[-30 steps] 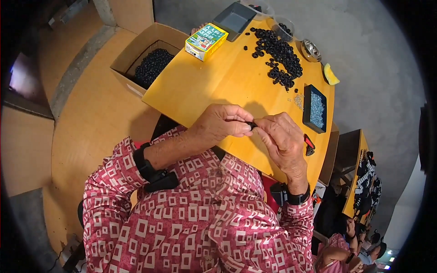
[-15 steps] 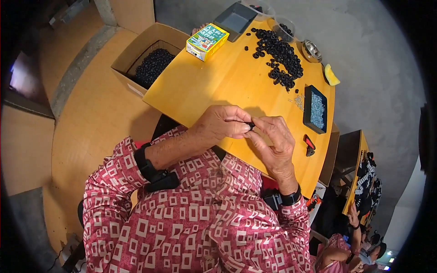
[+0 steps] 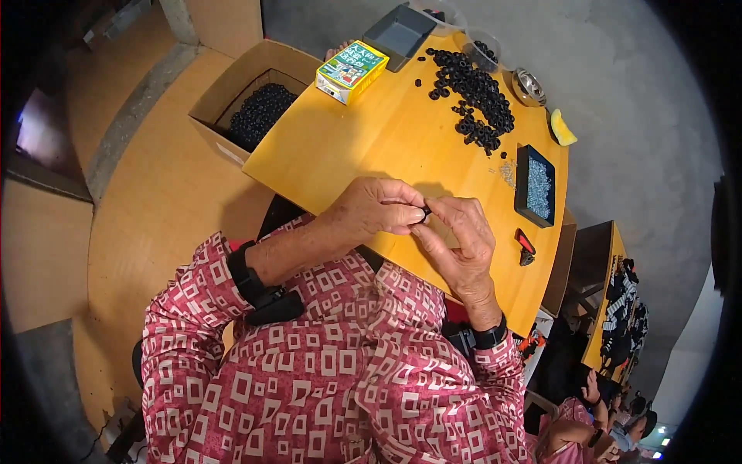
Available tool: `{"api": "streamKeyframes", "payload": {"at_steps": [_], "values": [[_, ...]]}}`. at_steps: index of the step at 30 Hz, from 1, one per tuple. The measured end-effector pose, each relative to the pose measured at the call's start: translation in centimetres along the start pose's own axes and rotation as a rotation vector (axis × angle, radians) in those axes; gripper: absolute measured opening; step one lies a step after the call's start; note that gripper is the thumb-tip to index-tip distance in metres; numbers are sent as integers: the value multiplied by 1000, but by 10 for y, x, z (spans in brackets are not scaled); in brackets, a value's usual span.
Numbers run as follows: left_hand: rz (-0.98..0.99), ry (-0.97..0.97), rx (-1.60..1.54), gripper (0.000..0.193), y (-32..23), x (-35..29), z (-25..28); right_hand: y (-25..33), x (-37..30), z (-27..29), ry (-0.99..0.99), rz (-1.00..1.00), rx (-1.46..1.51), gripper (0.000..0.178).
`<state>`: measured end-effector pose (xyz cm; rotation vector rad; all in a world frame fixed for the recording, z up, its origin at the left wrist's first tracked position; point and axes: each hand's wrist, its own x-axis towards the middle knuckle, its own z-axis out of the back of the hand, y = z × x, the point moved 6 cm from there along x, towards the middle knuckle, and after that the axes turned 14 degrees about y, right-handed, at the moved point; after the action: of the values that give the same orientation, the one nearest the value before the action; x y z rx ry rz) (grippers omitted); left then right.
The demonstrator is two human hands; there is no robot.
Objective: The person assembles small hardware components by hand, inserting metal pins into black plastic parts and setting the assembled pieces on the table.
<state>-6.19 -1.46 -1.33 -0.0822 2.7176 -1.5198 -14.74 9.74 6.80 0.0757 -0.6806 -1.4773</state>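
Black small part (image 3: 427, 213) near frame centre, between fingertips. Left hand (image 3: 369, 209): thumb and forefinger pinching it. Right hand (image 3: 468, 246): fingertips at its right side; whether gripping, cannot tell. Step in hand, judged: two-handed fingertip work on single part. Next move likely calls for steady left pinch, fine right-finger control. Loose black rings (image 3: 495, 117) upper right; pale-blue pieces (image 3: 539, 188) in dark tray (image 3: 522, 185), right of centre.

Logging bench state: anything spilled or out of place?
Yes, a little: pale bits lie loose on the table beside the black tray of similar-looking pieces, so they look spilled. A few black pieces stray from their heap. The small black part in the left hand is too small to judge for damage.
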Motion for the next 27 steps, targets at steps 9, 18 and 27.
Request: {"api": "streamKeyframes", "payload": {"at_steps": [9, 18, 27], "values": [[-32, -50, 6, 28, -6, -1, 0, 5, 7, 1, 32, 27, -304, 40], [-53, -66, 124, 24, -11, -2, -1, 16, 17, 1, 82, 185, -514, 34], [-102, -85, 264, 22, -12, 0, 2, 17, 16, -8, 94, 232, -601, 26]]}}
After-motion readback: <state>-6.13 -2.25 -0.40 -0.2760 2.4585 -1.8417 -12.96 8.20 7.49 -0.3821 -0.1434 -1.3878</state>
